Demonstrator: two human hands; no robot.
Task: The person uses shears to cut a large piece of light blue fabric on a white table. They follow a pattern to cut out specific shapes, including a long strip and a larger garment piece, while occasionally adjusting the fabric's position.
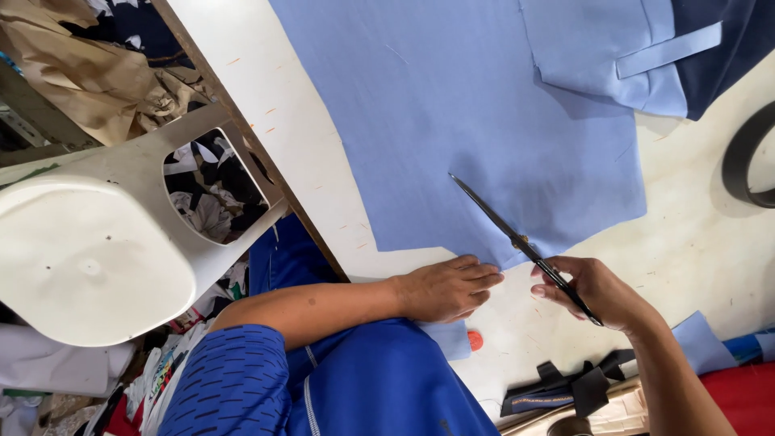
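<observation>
A large sheet of light blue fabric (476, 121) lies flat on a cream worktable (266, 105). My right hand (597, 291) grips the dark handles of long scissors (517, 238), whose blades point up and left over the cloth's near edge. My left hand (448, 287) rests flat, fingers together, on the near edge of the fabric just left of the scissors. A small strip of the same blue cloth (448, 339) hangs off the table edge under that hand.
A folded light blue garment piece (613, 56) and dark navy cloth (726, 48) lie at the far right. A small orange chalk (475, 340) sits near the table edge. A white plastic stool (97, 242) stands at left among fabric scraps. A black strap (573, 387) lies lower right.
</observation>
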